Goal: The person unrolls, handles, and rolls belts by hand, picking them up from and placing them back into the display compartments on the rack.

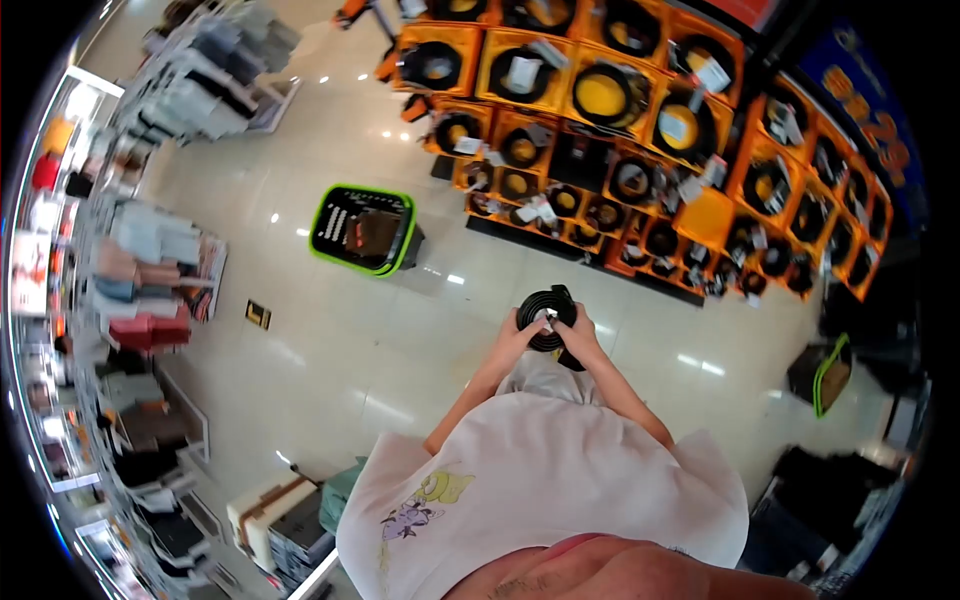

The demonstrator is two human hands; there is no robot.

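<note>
The person's left hand [513, 334] and right hand [580, 336] are clamped on a coiled black belt [533, 304] between them, near an orange rack [705, 216]; its white tags [523, 74] and a blue sign's [848, 62] yellow characters [880, 130] are too blurred to read

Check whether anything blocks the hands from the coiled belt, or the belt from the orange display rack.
Nothing visible does: the left hand and right hand hold the coiled belt; only floor shows between it and the orange display rack.
</note>
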